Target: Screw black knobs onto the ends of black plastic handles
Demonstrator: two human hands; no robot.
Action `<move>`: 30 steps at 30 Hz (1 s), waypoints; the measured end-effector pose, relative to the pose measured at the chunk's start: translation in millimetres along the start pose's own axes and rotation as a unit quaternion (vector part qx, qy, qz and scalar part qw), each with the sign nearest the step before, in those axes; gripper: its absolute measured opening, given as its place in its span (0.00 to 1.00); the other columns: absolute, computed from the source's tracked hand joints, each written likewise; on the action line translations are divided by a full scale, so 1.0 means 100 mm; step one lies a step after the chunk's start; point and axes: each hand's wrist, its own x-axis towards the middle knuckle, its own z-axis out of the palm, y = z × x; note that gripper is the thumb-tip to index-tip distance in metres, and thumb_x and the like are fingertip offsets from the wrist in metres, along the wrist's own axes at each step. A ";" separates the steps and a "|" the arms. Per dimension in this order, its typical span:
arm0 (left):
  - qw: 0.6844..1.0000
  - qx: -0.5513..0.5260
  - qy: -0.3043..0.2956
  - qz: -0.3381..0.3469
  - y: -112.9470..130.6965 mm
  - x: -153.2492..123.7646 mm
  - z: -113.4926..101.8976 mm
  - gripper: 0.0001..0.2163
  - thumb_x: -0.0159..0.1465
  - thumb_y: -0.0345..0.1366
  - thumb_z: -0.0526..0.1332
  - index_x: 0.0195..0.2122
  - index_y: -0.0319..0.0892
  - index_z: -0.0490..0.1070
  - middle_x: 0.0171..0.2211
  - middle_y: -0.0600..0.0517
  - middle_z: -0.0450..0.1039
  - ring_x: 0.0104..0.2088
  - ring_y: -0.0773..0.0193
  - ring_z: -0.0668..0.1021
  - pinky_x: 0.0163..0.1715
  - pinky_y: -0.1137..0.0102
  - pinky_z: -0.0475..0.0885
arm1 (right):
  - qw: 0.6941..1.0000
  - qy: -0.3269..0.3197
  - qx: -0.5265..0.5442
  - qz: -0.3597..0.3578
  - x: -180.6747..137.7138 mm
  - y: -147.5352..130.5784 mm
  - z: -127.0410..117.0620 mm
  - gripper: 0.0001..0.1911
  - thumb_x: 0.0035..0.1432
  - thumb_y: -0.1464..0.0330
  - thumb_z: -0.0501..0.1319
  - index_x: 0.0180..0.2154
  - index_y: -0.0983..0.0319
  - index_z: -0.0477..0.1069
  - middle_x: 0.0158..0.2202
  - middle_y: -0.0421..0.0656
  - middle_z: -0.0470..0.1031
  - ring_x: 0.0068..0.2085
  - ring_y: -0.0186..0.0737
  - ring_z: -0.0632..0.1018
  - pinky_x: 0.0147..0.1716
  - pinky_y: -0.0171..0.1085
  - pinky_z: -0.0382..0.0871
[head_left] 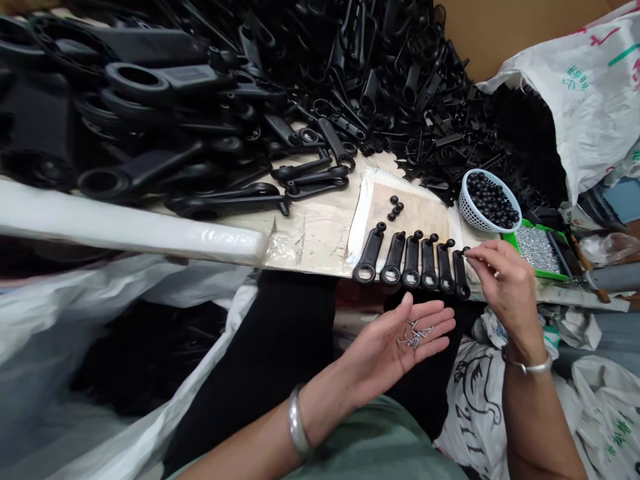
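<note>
My left hand is held palm up with fingers stretched out, and several small silver screws lie on it. Six black plastic crank-shaped arms stand in a row along the table's front edge, ring ends toward me; the leftmost arm is set slightly apart. My right hand pinches thumb and forefinger at the top end of the rightmost arm. What sits between those fingertips is too small to make out. A few loose black balls lie behind the row on a pale sheet.
A blue basket of black balls stands at right, beside a green tray of small silver hardware. Black parts heap over the table's back and left. A white foam-wrapped bar edges the left; white sacks stand around.
</note>
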 end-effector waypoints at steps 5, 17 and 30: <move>1.000 -0.006 0.007 0.004 0.01 -0.01 -0.03 0.21 0.70 0.45 0.57 0.51 0.30 0.75 0.56 0.35 0.72 0.59 0.48 0.73 0.62 0.56 0.63 | 0.992 -0.010 -0.117 -0.042 0.20 0.18 0.16 0.09 0.67 0.71 0.57 0.38 0.61 0.76 0.36 0.45 0.75 0.40 0.44 0.73 0.39 0.41 0.67; 1.000 -0.009 0.006 0.012 0.06 0.00 -0.03 0.21 0.69 0.46 0.59 0.51 0.30 0.74 0.57 0.34 0.70 0.60 0.46 0.71 0.63 0.54 0.61 | 0.955 -0.083 -0.266 -0.101 0.30 0.08 0.16 0.14 0.63 0.81 0.54 0.36 0.62 0.75 0.37 0.47 0.74 0.40 0.45 0.69 0.29 0.40 0.58; 1.000 -0.013 -0.002 0.016 0.04 -0.02 -0.02 0.22 0.72 0.45 0.52 0.52 0.30 0.73 0.58 0.34 0.70 0.60 0.47 0.72 0.63 0.54 0.61 | 0.976 -0.084 -0.169 -0.107 0.27 0.11 0.15 0.12 0.67 0.73 0.54 0.44 0.59 0.76 0.41 0.47 0.77 0.43 0.46 0.73 0.36 0.42 0.68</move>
